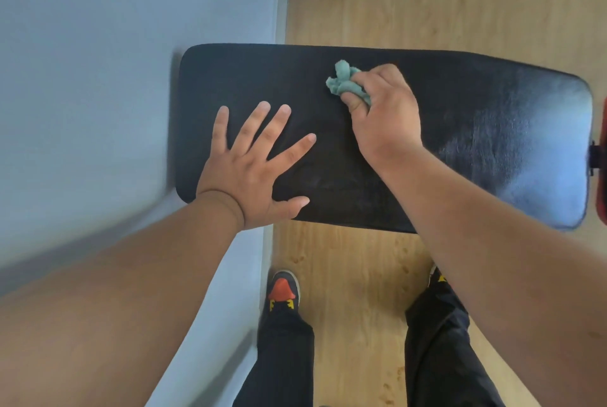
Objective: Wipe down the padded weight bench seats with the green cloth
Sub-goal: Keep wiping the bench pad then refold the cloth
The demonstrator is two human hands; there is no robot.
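Wiping, head view: right hand point(382, 111) clenched on bunched cloth point(345, 81) mid-pad on bench point(492, 130), left hand point(256, 167) flat, released, bracing; advise firm overlapping strokes outward, covering edges and the ground under the palm.

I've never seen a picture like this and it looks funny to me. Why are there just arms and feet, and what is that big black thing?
The camera sits on a person's head and looks down, so you see only their own arms, legs and shoes. The big black thing is the padded seat of a weight bench, standing on a wooden floor next to a pale wall. The left hand lies flat on the seat with fingers spread. The right hand squeezes a bunched green cloth against the seat to wipe it clean.
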